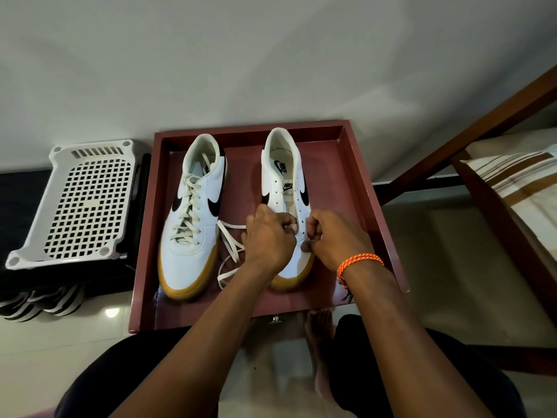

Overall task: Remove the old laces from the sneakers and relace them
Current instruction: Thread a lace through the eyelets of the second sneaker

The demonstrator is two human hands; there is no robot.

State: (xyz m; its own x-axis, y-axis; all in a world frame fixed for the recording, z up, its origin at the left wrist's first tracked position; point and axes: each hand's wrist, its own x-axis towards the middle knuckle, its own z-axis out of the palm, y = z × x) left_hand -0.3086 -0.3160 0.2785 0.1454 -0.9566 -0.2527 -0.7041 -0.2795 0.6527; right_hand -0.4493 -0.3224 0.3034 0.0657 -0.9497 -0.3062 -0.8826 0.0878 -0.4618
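On the maroon tray (366,188): two white NIKE sneakers, both hands at the right one.
Toward the right edge, the unlaced sneaker (286,176) shows NIKE on tongue and insole; left hand (268,236) and right hand (334,236), fingers curled, pinch the loose lace (229,242) at its eyelets. The laced sneaker (193,218) sits toward the left edge.

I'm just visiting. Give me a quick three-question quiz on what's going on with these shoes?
1. True or false: the left sneaker is fully laced.
2. The sneakers sit in: A) white basket B) dark red tray C) bed.
3. Which wrist wears the orange band?

Key: 1 true. 2 B. 3 the right; both the left hand and right hand work at the right sneaker, loose lace beside it.
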